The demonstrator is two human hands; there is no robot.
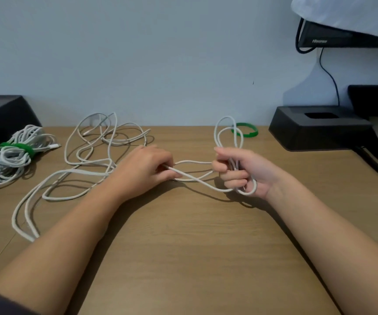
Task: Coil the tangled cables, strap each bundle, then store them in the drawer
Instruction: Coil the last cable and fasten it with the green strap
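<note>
From the head view, the right hand [235, 171] has its fingers curled tight round a started coil [226, 117], of which two loops stand up above the fist and one hangs below it. The left hand [147, 169], knuckles up, pinches the cable [192, 161] where it runs across to the right. The rest of that cable sprawls in slack bends on the desk [195, 246], left of and behind the left hand. The step in hand looks to be coiling, with most of the length not yet gathered. To do it well, the left hand should feed one even length at a time and let the cord slide through the pinch, so that twists run out toward the free end. Each new loop should match those already held, and the right hand should loosen only enough to take it. The crossings in the slack may snag, so draw gently. Counted: one finished bundle [6, 160] at the far left, bound by one green strap [17, 147]. There is one spare strap [250, 134] just behind the coil, which makes two straps. Whether the loose tangle is one cable or more I cannot tell. No drawer shows.
</note>
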